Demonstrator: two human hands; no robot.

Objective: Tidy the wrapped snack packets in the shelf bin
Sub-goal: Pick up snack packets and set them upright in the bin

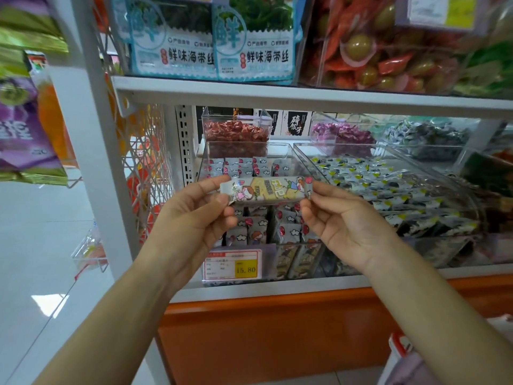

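The left hand (pixel 194 215) pinches one end of a long snack packet (pixel 266 190) between thumb and forefinger, with the other fingers loosely curled. The right hand (pixel 341 223) pinches the opposite end the same way. Held level by both ends, the packet hangs just above the clear bin (pixel 202 168), probably so it can be lined up with the rows of packets (pixel 249 232) standing inside. A price tag (pixel 233 264) fronts the bin.

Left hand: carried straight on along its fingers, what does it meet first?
Left hand pinches the held packet; beyond it, probably the upright packets in the clear bin, though depth is unclear.
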